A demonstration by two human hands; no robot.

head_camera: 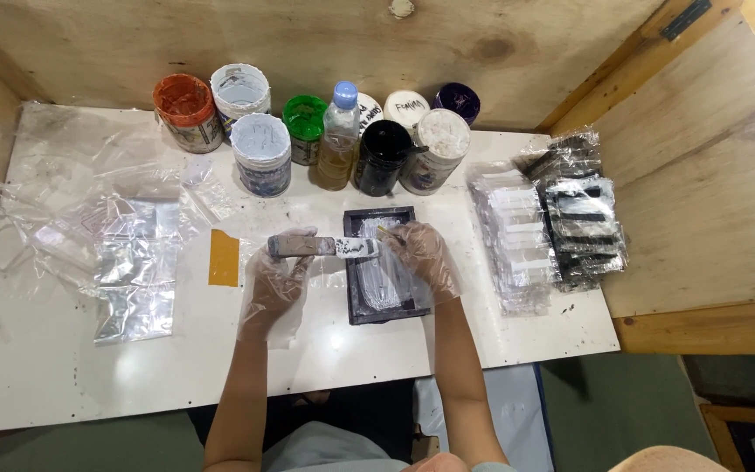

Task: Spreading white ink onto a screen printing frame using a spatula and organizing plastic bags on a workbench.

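Both forearms rise from the bottom edge, cut off at the elbows, and each ends in a loose clear plastic glove. Left hand point(277, 278) curls its fingers around the grey handle of a flat paint-smeared scraper point(323, 247), which lies level and points right, its blade end over the top of a dark rectangular frame point(381, 264). Right hand point(421, 253) rests on the frame's upper right part, fingertips drawn together as if pinching something small and yellowish near the blade tip; the glove's wrinkles blur this, so what it pinches cannot be told. The frame sits on the white table point(63, 367), just in front of the person, with a pale grey smear inside it; the right hand hides part of its edge.

Behind the frame stand open paint jars point(261, 154) in orange, white, green, black and purple, crowded so that the rear ones are half hidden, with a clear bottle point(340, 140) of brownish liquid among them. An orange-brown card point(225, 258) lies just left of the left hand. Further left, crumpled clear plastic bags point(128, 253) overlap; their contents are hard to make out. At right, stacks of bagged black and white pieces point(552, 227) overhang the table's edge.
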